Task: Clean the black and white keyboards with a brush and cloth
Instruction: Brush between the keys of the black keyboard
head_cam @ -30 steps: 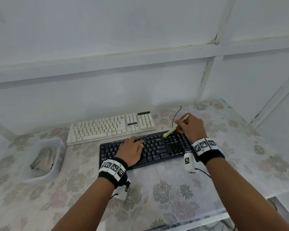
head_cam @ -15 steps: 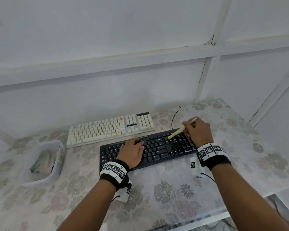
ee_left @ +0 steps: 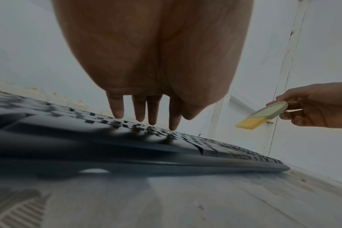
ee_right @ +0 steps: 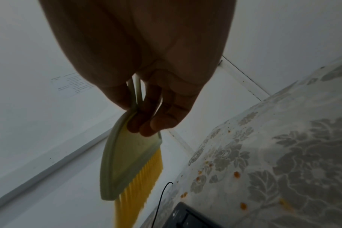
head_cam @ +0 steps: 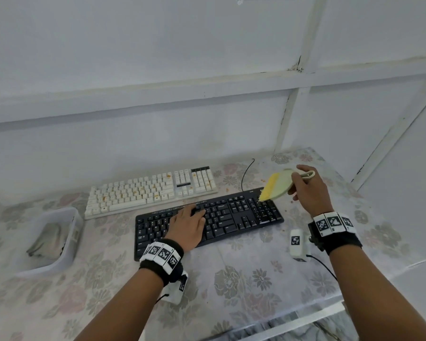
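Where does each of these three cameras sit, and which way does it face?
Head: looks forward and down at black keyboard, white keyboard and both forearms.
Left wrist: under the left hand, looking along its straight fingers resting on the keys.
Right wrist: under the right hand, facing the brush it grips.
All three show the brush and black keyboard.

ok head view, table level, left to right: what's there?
Plastic tub with the cloth in it → white keyboard → left hand flat on the black keyboard → brush → right hand gripping it.
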